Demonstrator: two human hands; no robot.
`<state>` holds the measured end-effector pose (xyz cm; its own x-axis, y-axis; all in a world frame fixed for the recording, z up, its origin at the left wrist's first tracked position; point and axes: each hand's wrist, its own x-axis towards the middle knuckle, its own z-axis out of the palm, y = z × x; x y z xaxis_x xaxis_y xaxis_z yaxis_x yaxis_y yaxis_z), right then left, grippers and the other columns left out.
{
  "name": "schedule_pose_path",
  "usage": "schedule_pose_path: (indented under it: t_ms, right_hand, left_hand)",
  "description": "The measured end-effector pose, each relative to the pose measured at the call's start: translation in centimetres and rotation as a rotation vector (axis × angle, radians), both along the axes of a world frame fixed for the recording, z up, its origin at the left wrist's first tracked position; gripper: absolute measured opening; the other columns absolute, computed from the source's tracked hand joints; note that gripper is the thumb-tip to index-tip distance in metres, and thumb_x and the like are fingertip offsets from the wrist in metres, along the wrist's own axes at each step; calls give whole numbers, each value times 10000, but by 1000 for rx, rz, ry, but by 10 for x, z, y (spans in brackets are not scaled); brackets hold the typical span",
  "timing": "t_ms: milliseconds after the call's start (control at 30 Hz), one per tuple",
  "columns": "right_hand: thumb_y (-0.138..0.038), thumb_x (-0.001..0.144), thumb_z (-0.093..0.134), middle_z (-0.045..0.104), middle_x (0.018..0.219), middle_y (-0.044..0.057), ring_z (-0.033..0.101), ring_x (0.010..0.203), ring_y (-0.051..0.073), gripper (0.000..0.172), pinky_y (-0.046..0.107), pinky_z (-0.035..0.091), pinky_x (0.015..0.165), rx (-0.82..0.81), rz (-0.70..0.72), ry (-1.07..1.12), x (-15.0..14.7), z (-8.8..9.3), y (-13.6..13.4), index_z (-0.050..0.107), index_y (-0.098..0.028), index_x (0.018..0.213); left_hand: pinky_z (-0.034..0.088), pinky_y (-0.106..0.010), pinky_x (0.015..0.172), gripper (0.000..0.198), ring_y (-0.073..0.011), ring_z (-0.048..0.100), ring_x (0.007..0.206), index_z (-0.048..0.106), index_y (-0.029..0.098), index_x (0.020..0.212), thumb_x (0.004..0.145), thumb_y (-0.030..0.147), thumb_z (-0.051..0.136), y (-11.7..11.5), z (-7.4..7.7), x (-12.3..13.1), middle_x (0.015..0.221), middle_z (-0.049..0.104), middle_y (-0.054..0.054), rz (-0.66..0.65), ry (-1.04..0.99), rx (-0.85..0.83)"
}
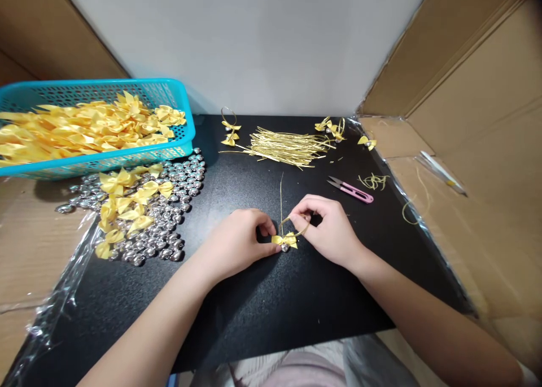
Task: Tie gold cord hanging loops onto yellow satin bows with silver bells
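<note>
A yellow ribbon bow with a silver bell at its lower edge is pinched at its left end by my left hand. My right hand is closed on a gold cord that curves from the bow. One thin end of the cord stands up above the bow, between my hands. Beyond them lies a bundle of cut gold cords. Pink thread snips rest to the right of the bundle, apart from my right hand.
At the left stands a blue basket of yellow bows. Silver bells and loose bows lie before it. Bows with bells sit at the back. Cord scraps and a white pen-like tool are at right. Cardboard walls flank the black table.
</note>
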<state>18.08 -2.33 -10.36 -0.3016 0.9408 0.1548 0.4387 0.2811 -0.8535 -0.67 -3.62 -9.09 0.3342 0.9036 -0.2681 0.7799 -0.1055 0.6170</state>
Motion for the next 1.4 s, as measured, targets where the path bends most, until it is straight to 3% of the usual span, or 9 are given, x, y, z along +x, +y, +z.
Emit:
schedule_pose_path:
  t_ms: [133,233,433,533,833,1100,1400]
  right_hand:
    - [-82,755,599,599,633,-2,531,603,126,167,260,415,575,-16,-2,-18,-1,0,-1,629,-180,623]
    - [-92,765,607,639,671,10,581,697,161,167,301,450,669,17,16,-45,-1,-1,-3,628,-195,635]
    - [-140,757,648,692,1048,75,603,1033,244,111,426,452,925,66,-6,-4,1,0,-5,648,-206,668]
    - [-149,759,649,679,1103,83,585,1097,260,109,460,432,973,112,-53,39,2,0,-5,643,-213,671]
    - [-122,744,650,711,1029,67,626,1015,251,136,444,479,907,282,-81,50,0,3,-7,627,-228,662]
    - [-77,737,636,705,783,37,656,777,189,181,340,520,729,220,-57,101,-2,-1,-6,596,-217,630]
    - [-57,730,642,694,756,35,647,764,181,191,325,523,706,251,-60,116,-2,-1,-7,607,-212,624]
  left_hand:
    - [359,-260,577,116,-190,597,682,674,205,699,707,316,703,-1,1,3,744,689,-28,10,24,16]
    - [357,-249,546,85,-168,582,613,664,202,670,714,275,671,-1,1,3,664,671,-9,46,-41,0]
    - [426,-230,551,141,-136,595,577,588,179,656,717,279,666,3,-3,3,633,671,-5,230,-441,-183]
    - [443,-233,570,210,-125,600,594,528,175,647,704,282,699,5,-5,4,678,680,-16,321,-619,-176]
    - [439,-199,553,256,-86,578,550,530,177,759,654,205,762,3,-3,9,614,618,43,348,-833,-214]
    - [424,-186,563,221,-68,551,561,497,178,720,716,191,718,0,-3,9,623,580,58,288,-808,-184]
    - [441,-213,597,66,-97,565,570,621,149,745,743,210,646,4,0,11,596,636,27,328,-740,-289]
